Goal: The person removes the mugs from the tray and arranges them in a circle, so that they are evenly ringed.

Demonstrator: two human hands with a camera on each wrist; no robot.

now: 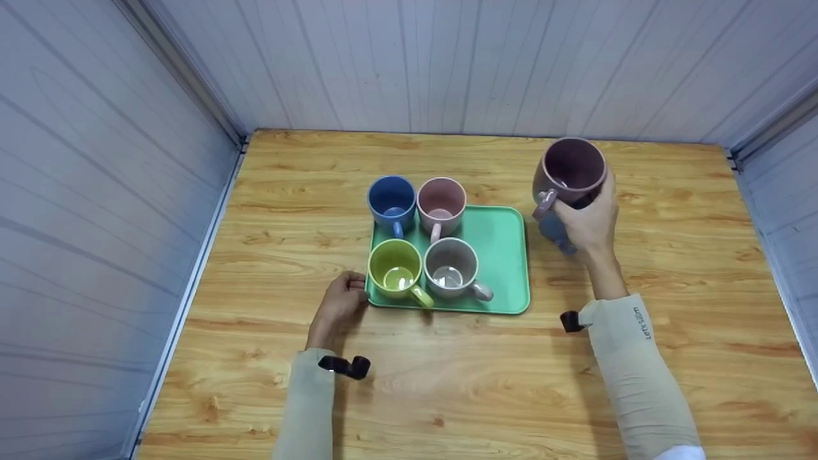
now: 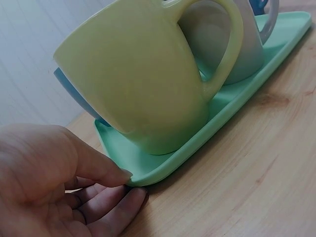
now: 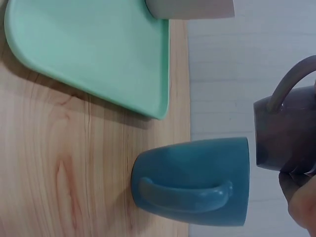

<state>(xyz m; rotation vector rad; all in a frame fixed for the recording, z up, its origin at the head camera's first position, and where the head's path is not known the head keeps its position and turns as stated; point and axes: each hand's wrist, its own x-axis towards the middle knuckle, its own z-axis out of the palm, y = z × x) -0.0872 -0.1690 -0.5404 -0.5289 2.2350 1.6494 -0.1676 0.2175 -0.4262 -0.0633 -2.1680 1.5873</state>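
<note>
Four ceramic mugs sit on green plastic tray (image 1: 505, 255); right hand (image 1: 591, 223) w/ fingers curled grips lifted purple ceramic mug (image 1: 571, 171), teal mug (image 3: 197, 180) left on wooden surface (image 1: 447, 383); left hand (image 1: 339, 305), fingers relaxed, touches tray corner.

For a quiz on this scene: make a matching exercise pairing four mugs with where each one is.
Things:
1. purple mug
2. yellow mug
3. pink mug
4. teal mug

Places:
A. tray's near left corner, by the left hand
B. on the table, right of the green tray
C. lifted in the right hand
D. back row, beside the blue mug

Pairs: 1-C, 2-A, 3-D, 4-B
</note>
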